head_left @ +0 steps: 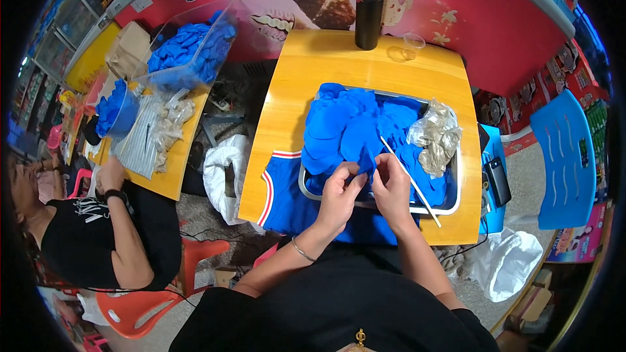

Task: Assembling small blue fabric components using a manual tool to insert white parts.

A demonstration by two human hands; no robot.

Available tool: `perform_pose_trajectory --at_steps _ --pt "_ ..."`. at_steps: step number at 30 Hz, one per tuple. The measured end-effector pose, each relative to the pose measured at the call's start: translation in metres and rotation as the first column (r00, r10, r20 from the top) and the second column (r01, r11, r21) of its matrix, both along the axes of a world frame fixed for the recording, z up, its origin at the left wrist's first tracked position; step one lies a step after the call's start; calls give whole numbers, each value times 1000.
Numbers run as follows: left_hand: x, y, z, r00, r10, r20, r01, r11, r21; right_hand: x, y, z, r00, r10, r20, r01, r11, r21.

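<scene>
My left hand point(340, 197) and my right hand point(392, 190) meet over the near edge of a metal-rimmed tray point(456, 189). Both are closed, fingertips pinching a small blue fabric piece point(369, 164). Beneath and beyond them, a heap of flat, rounded blue fabric pieces point(332, 124) fills the tray. A thin white stick point(417, 192) slants past my right hand and over the tray's near rim; whether that hand touches it, I cannot tell. Clear plastic bags with greyish-brown contents point(435, 140) rest on the tray's right side.
On the yellow table point(293, 58) stand a black thermos point(369, 16) and a clear plastic cup point(413, 44); blue cloth with striped trim point(277, 189) lies left of the tray. Another person point(98, 234) sits left at a table with blue-filled containers point(189, 52). A blue chair point(564, 156) stands right.
</scene>
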State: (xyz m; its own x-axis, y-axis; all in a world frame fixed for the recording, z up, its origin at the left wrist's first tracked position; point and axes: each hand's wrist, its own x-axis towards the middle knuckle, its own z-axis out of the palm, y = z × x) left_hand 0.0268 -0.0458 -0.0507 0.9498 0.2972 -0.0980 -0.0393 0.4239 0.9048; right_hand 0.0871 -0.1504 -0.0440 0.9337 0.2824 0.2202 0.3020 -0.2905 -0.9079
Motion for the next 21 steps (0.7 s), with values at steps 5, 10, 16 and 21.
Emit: perform_pose_trajectory --at_steps 5,10,16,21 --pt "6 16 -3 999 33 3 -32 995 -95 8 11 5 988 86 -128 -81 996 47" --pt "17 46 5 984 -153 90 176 903 -391 17 26 15 984 124 -127 -117 991 61" --pt "18 58 -3 996 -31 89 35 998 -50 21 45 21 988 95 -119 -79 988 130" --pt "11 55 -2 993 111 29 -95 939 -332 7 56 21 986 145 -79 -131 978 161"
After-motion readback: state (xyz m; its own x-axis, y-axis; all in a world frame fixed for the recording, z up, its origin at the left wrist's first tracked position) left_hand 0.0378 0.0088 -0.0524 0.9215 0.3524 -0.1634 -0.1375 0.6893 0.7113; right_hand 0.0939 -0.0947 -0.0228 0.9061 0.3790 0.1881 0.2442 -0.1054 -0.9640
